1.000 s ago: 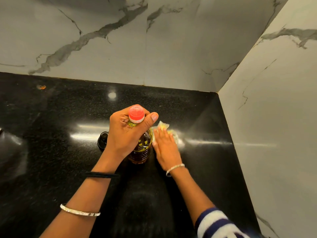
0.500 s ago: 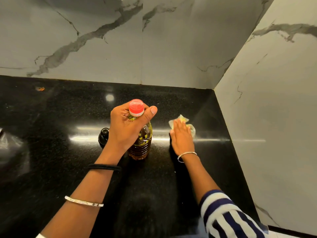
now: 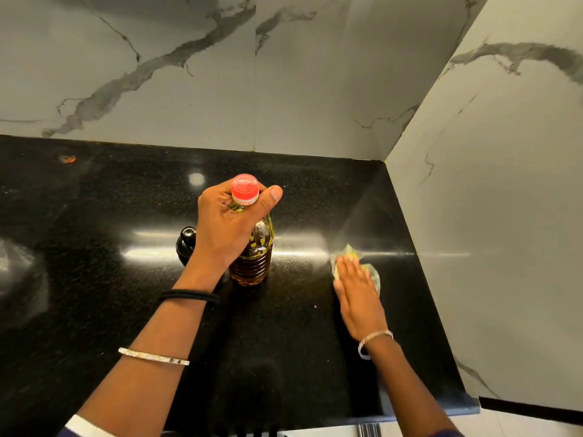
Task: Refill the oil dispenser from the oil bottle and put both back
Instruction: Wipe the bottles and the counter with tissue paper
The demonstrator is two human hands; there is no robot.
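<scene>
upright capped oil bottle (image 3: 254,247), black dispenser (image 3: 186,247) beside

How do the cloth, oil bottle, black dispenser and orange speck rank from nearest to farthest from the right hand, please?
1. cloth, under the right hand
2. oil bottle, left of it
3. black dispenser, beyond the bottle
4. orange speck, far back left

Red cap (image 3: 245,187) tops an amber oil bottle (image 3: 254,257) at frame centre. Black speckled counter (image 3: 94,294); grey-veined white marble walls (image 3: 284,74).

Right hand (image 3: 358,294) slid cloth (image 3: 372,272) rightward, away from bottle (image 3: 254,253).
</scene>
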